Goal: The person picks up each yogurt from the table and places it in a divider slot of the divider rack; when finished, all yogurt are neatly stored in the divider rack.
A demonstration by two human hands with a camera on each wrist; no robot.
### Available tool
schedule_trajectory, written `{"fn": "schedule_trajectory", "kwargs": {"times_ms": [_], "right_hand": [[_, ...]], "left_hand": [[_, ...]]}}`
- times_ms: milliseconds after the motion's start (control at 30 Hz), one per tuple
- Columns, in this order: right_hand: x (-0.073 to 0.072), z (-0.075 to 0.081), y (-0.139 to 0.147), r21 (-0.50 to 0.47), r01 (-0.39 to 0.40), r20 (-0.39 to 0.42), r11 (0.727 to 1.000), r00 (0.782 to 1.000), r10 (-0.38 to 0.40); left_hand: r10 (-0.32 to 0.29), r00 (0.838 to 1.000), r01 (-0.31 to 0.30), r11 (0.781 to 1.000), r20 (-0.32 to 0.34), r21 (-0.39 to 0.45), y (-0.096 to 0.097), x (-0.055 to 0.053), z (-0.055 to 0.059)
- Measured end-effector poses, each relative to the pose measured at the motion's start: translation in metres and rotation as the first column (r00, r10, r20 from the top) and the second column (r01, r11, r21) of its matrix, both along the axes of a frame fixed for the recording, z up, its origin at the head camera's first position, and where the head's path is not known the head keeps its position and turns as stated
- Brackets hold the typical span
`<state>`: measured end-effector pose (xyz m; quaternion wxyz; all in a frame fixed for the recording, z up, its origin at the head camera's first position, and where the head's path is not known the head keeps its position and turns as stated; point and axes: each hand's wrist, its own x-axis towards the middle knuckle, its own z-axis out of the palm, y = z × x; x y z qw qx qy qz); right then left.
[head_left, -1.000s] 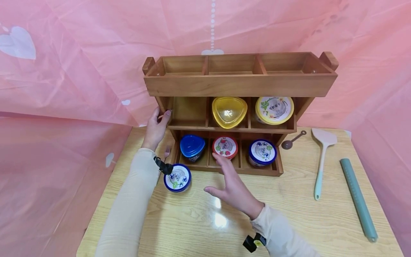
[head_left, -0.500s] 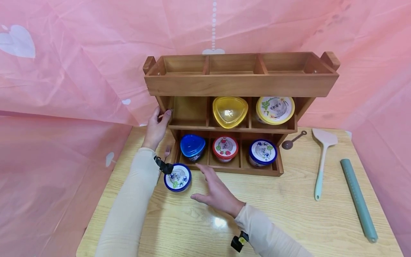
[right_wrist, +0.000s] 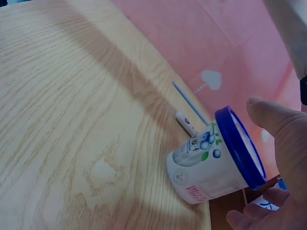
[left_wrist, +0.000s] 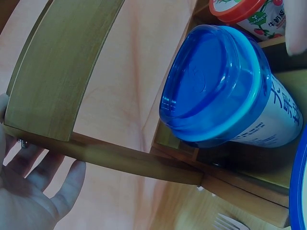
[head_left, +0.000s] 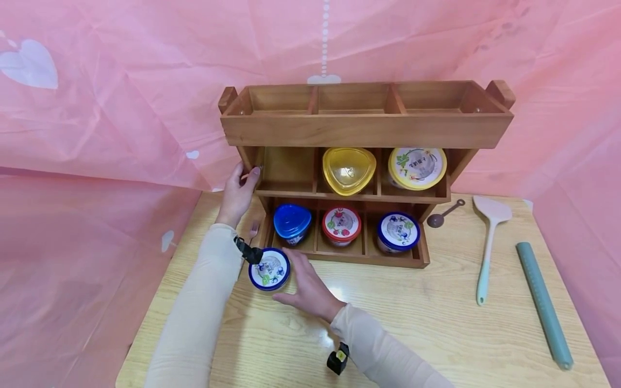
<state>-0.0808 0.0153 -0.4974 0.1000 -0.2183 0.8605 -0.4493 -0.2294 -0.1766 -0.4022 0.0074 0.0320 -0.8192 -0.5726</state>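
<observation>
My left hand (head_left: pixel 235 198) grips the left side panel of a wooden three-tier shelf (head_left: pixel 366 132), thumb on the inner side. In the left wrist view its fingers (left_wrist: pixel 67 191) lie against that panel. A white yogurt tub (head_left: pixel 273 271) with a blue-rimmed lid and blueberry print stands on the table before the shelf's lower left corner. My right hand (head_left: pixel 308 288) is just right of this tub, fingers straight and thumb spread, holding nothing. In the right wrist view the thumb and fingers reach around the level of the tub's lid (right_wrist: pixel 242 148).
The bottom tier holds a blue-capped tub (head_left: pixel 292 222), a red-lidded tub (head_left: pixel 341 223) and another blue-lidded tub (head_left: pixel 399 230). Above are a yellow-capped tub (head_left: pixel 349 171) and a yellow-lidded tub (head_left: pixel 417 168). A fork (head_left: pixel 254 229), scoop (head_left: pixel 435 220), spatula (head_left: pixel 487 258) and green rod (head_left: pixel 545 307) lie on the table.
My right hand has moved left and slightly down, from in front of the red-lidded tub to beside the blueberry tub. The left hand has kept its grip on the shelf.
</observation>
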Motion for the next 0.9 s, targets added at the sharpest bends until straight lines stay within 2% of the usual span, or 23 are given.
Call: {"fn": "schedule_trajectory", "kwargs": {"times_ms": [267,500,900], "right_hand": [[-0.004,-0.008,-0.009,0.007,0.004,0.006,1.000,1.000,-0.004],[-0.005,-0.010,-0.019,0.037,0.020,0.080,0.999,0.997,-0.023],[-0.007,-0.013,-0.031,0.107,0.090,0.132,0.990,0.986,-0.103]], "left_hand": [[0.003,1.000,-0.003,1.000,0.004,0.004,0.001,0.000,-0.001],[-0.001,1.000,0.001,1.000,0.004,0.017,0.000,-0.001,-0.002],[0.001,1.000,-0.002,1.000,0.006,0.017,-0.001,-0.001,-0.001]]}}
